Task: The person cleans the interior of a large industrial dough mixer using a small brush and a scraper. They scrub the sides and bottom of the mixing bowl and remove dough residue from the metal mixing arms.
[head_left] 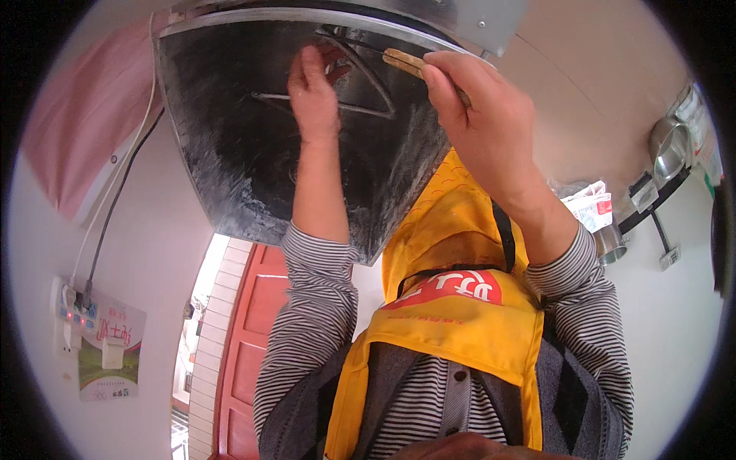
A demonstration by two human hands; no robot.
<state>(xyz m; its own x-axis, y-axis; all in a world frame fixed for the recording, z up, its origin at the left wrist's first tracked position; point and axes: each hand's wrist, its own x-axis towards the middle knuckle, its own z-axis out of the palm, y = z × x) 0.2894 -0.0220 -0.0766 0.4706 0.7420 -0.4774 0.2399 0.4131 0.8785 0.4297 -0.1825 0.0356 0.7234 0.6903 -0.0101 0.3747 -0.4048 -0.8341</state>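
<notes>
My right hand [483, 107] is closed around the light wooden handle [403, 61] of a thin tool. Its dark, narrow metal part [353, 40] runs left from the handle toward my other hand; what its tip is like I cannot make out. My left hand [314, 96] is raised over a dark flat panel [230, 146], thumb and bent fingers apart near the tool's far end. Nothing shows clearly in it, though the fingertips are partly hidden. A bent metal rod [368, 77] forms a sharp V on the panel, beside and behind my left hand.
A pale metal rim [253, 15] edges the scuffed panel. At left, cables drop to a power strip [77, 310] on the wall, above a green poster [111, 368]. A red door [253, 337] stands below. Metal pots [668, 146] and a white packet [589, 205] are at right.
</notes>
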